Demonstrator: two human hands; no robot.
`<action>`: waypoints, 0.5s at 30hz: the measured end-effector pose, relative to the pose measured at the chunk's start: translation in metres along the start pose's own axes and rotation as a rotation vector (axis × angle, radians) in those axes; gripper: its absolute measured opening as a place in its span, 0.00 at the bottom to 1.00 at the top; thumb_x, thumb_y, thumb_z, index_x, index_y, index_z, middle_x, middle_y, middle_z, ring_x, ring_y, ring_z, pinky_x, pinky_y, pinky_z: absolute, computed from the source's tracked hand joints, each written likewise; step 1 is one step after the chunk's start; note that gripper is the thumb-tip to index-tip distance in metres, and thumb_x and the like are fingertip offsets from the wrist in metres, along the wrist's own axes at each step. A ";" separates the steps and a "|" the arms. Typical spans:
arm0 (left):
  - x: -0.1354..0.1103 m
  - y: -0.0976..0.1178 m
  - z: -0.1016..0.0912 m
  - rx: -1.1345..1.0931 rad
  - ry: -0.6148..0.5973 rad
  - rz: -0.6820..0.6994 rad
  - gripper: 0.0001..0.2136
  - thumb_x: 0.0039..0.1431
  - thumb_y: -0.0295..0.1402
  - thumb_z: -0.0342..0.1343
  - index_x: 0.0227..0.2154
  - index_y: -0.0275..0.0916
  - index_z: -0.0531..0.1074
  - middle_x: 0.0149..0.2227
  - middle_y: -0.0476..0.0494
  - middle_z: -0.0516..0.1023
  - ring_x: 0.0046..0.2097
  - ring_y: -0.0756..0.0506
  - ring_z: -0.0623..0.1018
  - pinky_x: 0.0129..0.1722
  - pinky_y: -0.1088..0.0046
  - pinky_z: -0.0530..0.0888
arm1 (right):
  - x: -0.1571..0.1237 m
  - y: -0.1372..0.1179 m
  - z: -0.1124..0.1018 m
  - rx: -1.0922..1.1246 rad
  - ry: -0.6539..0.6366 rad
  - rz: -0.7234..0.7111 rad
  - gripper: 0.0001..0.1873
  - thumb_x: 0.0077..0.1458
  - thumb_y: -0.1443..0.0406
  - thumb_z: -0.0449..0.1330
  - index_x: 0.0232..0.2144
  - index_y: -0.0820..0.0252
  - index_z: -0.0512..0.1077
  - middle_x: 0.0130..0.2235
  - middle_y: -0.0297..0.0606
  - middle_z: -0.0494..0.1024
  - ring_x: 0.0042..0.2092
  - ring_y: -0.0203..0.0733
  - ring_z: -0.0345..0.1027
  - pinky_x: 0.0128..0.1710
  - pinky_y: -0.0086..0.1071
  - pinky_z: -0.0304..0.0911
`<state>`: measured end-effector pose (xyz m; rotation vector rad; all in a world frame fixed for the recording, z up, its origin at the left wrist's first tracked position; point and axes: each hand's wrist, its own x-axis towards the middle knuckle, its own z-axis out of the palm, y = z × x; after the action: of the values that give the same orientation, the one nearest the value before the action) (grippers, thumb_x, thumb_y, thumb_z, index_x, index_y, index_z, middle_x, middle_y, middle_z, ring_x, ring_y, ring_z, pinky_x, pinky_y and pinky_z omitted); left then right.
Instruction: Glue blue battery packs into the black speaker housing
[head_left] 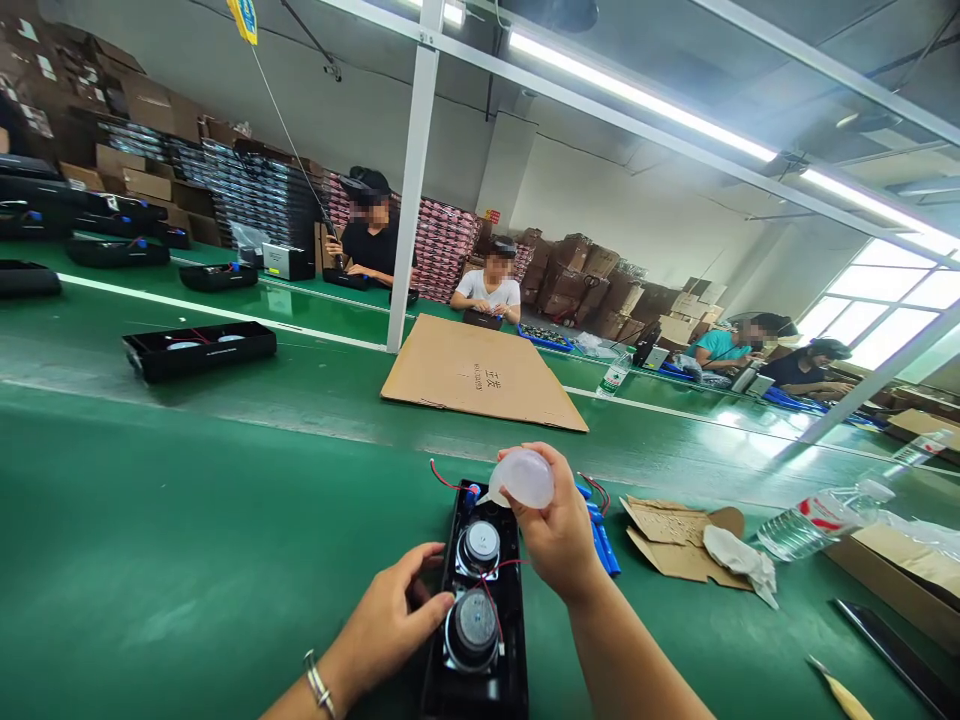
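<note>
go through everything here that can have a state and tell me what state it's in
Left hand: resting on the speaker housing's left edge, fingers curled.
Right hand: shut on the squeeze bottle.
Squeeze bottle: tipped, nozzle toward the housing.
Speaker housing: open, two speakers exposed, wires loose.
Cardboard sheet: lying flat.
Water bottle: on its side.

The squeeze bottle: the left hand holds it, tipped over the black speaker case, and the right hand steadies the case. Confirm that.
Not quite: the hands are swapped. The head view shows the right hand holding the squeeze bottle tipped over the black speaker case, and the left hand steadying the case.
</note>
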<state>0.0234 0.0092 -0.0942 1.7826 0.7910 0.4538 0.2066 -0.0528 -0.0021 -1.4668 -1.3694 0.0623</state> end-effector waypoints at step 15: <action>0.006 -0.011 -0.006 0.032 0.024 -0.143 0.32 0.52 0.55 0.39 0.52 0.36 0.61 0.46 0.41 0.76 0.38 0.46 0.75 0.46 0.71 0.71 | -0.043 0.055 -0.102 0.405 0.628 0.252 0.25 0.51 0.53 0.58 0.48 0.56 0.59 0.48 0.43 0.71 0.43 0.41 0.68 0.38 0.34 0.67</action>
<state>0.0209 0.0198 -0.1025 1.7391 0.9408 0.3704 0.2963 -0.1359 -0.0218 -1.1659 -0.6160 0.0323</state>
